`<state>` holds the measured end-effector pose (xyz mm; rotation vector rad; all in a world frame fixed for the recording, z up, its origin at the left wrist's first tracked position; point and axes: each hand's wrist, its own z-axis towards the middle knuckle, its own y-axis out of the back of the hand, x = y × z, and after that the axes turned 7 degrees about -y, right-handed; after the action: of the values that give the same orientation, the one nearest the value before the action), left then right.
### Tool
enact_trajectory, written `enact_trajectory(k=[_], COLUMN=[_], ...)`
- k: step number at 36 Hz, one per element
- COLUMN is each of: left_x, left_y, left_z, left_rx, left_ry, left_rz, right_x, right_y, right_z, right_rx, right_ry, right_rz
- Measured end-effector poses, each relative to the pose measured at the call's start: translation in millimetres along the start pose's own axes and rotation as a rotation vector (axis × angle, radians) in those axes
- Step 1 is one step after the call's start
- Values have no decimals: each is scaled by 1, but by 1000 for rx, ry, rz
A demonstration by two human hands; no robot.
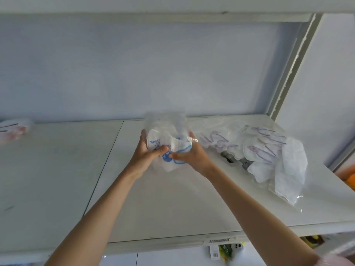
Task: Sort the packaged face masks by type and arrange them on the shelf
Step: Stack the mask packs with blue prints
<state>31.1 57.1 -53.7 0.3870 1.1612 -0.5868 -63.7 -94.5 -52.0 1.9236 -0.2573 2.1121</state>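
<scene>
Now both hands (169,153) grip blue-printed mask packets (169,144) upright, long axis vertical, above shelf (172,198).

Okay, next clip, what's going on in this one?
A person is sorting packaged face masks on a white shelf. Both the left hand and right hand grip a bundle of blue-printed masks above the shelf's middle. A loose pile of purple-printed masks lies to the right, and a few pink-printed ones sit at the far left.
</scene>
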Motion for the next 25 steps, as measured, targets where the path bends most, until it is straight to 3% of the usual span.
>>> enact_trajectory(k=[4,6,10,14,19,25], left_x=[4,9,16,10,18,10], left_y=[0,-1,-10,-22,-15,-10], left_z=[-6,-9,-11,-6,-7,-2], left_rx=[27,9,-112,-266,-348,-305], left_ry=[16,11,-2,-10,30,-42], left_rz=[16,21,6,-13,85,127], right_x=[-18,-25,-23,-18,-25,-24], right_y=[1,3,2,-6,4,2], right_z=[-4,-6,-7,-2,-6,-4], right_rx=[-92,-112,-89,-104,48,-142], right_ry=[5,-1,40,13,-19,-81], right_rz=[10,-97,-255,-250,-453,-403])
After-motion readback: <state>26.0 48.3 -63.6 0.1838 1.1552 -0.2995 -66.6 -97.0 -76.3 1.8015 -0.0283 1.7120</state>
